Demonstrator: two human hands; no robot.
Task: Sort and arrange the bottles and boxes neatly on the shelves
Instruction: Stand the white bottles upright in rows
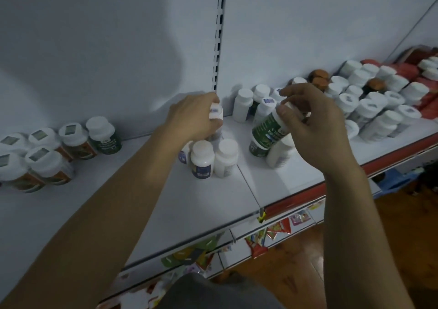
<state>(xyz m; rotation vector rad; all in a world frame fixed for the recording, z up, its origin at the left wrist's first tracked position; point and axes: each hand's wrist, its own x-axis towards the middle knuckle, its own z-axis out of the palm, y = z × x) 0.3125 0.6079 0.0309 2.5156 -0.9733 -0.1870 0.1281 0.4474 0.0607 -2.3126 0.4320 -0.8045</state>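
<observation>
Your right hand [315, 123] pinches the green bottle [269, 128] near its cap; left hand [194, 116] grips a capped bottle [216, 114]; likely light, slick; hold the bodies.

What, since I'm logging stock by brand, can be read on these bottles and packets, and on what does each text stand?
No text is legible; all of it is blurred or too small.
green-label bottle, gripped by the right hand: white characters, unreadable.
white-capped bottle, gripped by the left hand: cap sticker, unreadable.
blue-label bottle: print too small.
brown-label bottles at left: cap stickers blurred.
packets on the lower shelf: print blurred.
</observation>
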